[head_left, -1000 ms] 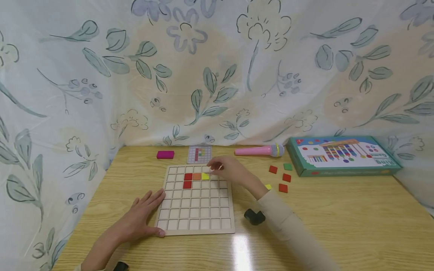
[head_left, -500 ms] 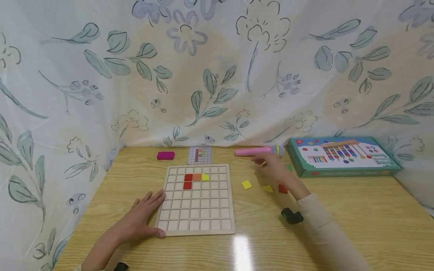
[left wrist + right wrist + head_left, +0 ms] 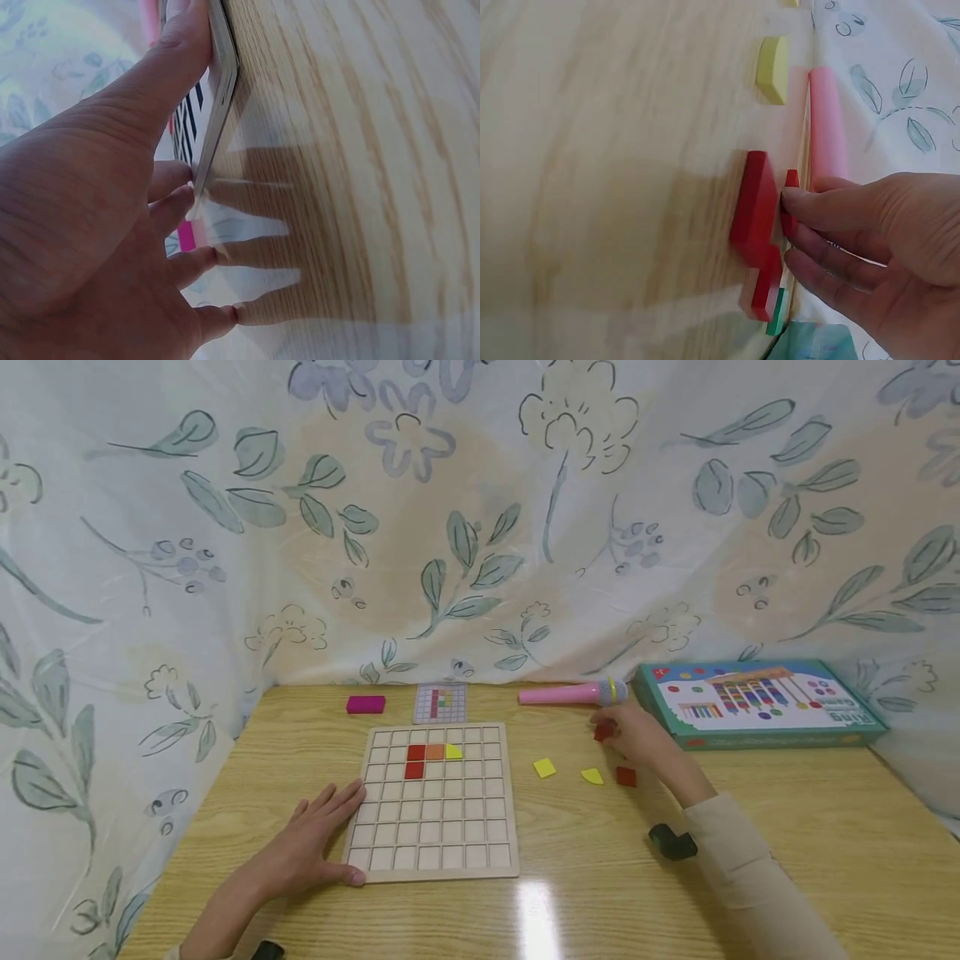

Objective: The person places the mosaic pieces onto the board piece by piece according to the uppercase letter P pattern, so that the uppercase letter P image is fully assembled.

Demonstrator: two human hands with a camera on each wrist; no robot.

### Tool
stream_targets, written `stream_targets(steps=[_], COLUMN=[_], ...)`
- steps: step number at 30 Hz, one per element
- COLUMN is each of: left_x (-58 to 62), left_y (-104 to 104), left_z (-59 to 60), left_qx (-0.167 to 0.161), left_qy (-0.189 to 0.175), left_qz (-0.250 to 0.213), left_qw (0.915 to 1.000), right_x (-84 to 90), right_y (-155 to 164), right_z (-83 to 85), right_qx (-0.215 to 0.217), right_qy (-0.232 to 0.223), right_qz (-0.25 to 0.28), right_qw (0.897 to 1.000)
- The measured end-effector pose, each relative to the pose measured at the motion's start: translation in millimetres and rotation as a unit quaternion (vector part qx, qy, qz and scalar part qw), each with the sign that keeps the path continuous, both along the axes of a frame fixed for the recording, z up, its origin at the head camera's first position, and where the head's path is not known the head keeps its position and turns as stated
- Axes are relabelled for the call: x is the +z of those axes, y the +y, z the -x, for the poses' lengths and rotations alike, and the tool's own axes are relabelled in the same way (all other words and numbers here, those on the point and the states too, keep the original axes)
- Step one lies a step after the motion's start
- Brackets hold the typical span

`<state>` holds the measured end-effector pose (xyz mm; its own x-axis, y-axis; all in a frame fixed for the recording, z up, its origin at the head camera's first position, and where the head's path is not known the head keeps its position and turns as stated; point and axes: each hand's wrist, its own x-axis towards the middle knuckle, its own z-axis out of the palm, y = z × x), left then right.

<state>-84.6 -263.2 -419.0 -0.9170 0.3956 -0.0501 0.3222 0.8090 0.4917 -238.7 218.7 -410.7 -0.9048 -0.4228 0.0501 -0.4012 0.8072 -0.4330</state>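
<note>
My left hand (image 3: 300,843) rests at the left edge of the wooden grid board (image 3: 435,874), fingers spread and thumb at the near corner. Two red tiles (image 3: 414,770), an orange tile (image 3: 435,752) and a yellow quarter-round tile (image 3: 453,752) sit in the board's upper cells. Right of the board, my right hand (image 3: 641,739) pinches a red square tile (image 3: 790,217) between thumb and fingers, at table level. Close by lie a red tile (image 3: 626,777), a second red tile (image 3: 766,285) and a green tile (image 3: 776,311), the last two hidden from the head view.
A yellow square tile (image 3: 545,768) and a yellow quarter-round tile (image 3: 592,776) lie right of the board. Behind are a magenta block (image 3: 366,705), a pattern card (image 3: 440,703), a pink toy microphone (image 3: 562,695) and a toy box (image 3: 765,706).
My right hand has moved from the board's upper right, past the microphone, to the red tile on the right. The yellow quarter-round tile on the board has been turned. My left hand stays put.
</note>
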Motion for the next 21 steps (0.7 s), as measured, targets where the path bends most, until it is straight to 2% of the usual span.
stream_targets(steps=[7, 12, 17, 21], left_x=[-1.0, -1.7, -2.0, -1.7], left_y=[-1, 0, 0, 0], left_z=[-1.4, -1.7, -1.0, -1.0], left_qx=[0.000, 0.001, 0.002, 0.002], left_qy=[0.003, 0.004, 0.002, 0.000], left_qz=[-0.005, -0.003, -0.002, -0.004], left_qw=[1.0000, 1.0000, 1.0000, 1.0000], right_x=[-2.1, -1.0, 4.9, 6.2], right_y=[-3, -8, -21, -35], right_z=[3.3, 5.1, 5.9, 7.1], right_qx=[0.034, 0.035, 0.033, 0.058], right_qy=[-0.005, -0.010, -0.021, -0.008], right_qz=[0.045, 0.056, 0.064, 0.095], right_qw=[0.998, 0.998, 0.997, 0.994])
